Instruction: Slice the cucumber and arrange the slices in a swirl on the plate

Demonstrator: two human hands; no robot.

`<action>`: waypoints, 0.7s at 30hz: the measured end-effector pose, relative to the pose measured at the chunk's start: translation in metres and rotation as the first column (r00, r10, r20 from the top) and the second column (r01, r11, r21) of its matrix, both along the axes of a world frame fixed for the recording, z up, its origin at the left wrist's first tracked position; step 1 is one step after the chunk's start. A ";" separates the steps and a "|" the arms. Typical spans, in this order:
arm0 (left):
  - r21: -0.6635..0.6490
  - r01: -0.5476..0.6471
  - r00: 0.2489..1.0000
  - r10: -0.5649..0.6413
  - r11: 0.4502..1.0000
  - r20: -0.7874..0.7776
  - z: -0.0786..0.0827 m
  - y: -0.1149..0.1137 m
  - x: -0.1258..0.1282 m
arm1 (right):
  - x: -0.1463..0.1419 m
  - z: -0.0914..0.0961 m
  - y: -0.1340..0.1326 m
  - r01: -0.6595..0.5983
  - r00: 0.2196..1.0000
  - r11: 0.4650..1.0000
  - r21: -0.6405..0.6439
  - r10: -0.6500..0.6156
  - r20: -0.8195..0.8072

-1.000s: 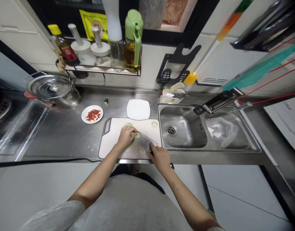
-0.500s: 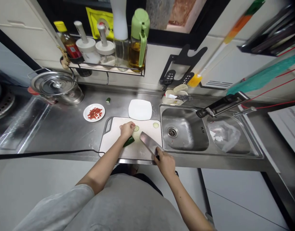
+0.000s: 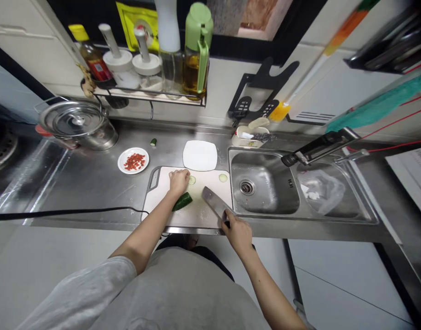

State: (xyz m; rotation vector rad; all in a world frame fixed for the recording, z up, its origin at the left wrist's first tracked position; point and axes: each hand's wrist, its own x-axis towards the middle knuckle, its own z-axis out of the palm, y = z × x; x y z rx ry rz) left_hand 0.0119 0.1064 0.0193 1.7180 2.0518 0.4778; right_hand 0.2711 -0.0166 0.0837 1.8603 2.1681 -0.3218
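On a grey stainless-steel surface (image 3: 90, 192) lies the landmark, a white rectangular cutting board (image 3: 158, 190) with a grey-rimmed handle slot at its left end. Left hand (image 3: 179, 180): over the board's far middle, fingers bent and drawn close together, their tips at the edge of a thin, round, pale-green cucumber slice (image 3: 192, 180); whether they grip it cannot be told. Right hand (image 3: 238, 233): at the board's near right corner, fingers wrapped around the black handle of a broad-bladed steel knife (image 3: 215, 202), whose blade slants over the board's right half. A dark-green length of cucumber (image 3: 183, 201) lies near the board's middle, partly hidden by the left forearm. A second pale-green round slice (image 3: 223, 178) lies in the board's far right corner. Just beyond the board's far edge is a white square plate (image 3: 199, 156); beyond its far left corner are a white round plate (image 3: 121, 162) bearing small red pieces (image 3: 134, 161) and a dark-green cucumber end (image 3: 153, 142). Immediately right of the board is a stainless-steel double sink (image 3: 265, 201).
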 end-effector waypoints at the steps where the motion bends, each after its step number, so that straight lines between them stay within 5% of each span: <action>1: 0.011 -0.004 1.000 0.004 1.000 -0.011 0.000 -0.001 0.000 | 0.000 0.000 0.001 0.001 1.000 1.000 0.001 -0.001 -0.005; 10: 0.150 -0.350 0.929 0.322 0.924 0.185 0.009 -0.028 -0.018 | -0.010 0.003 0.005 0.120 0.992 0.987 -0.108 -0.124 -0.037; 12: 0.217 -0.318 0.932 0.263 0.923 0.249 0.010 -0.048 -0.021 | -0.012 0.002 0.007 0.137 0.986 0.978 -0.155 -0.150 -0.078; 17: 0.338 -0.019 0.977 -0.055 0.941 0.208 0.005 -0.099 -0.013 | -0.022 0.004 0.014 0.107 0.967 0.971 -0.212 -0.151 -0.204; 21: 0.370 0.070 0.973 -0.146 0.926 0.181 -0.007 -0.112 -0.009 | -0.036 0.013 0.018 0.037 0.970 0.970 -0.240 -0.092 -0.225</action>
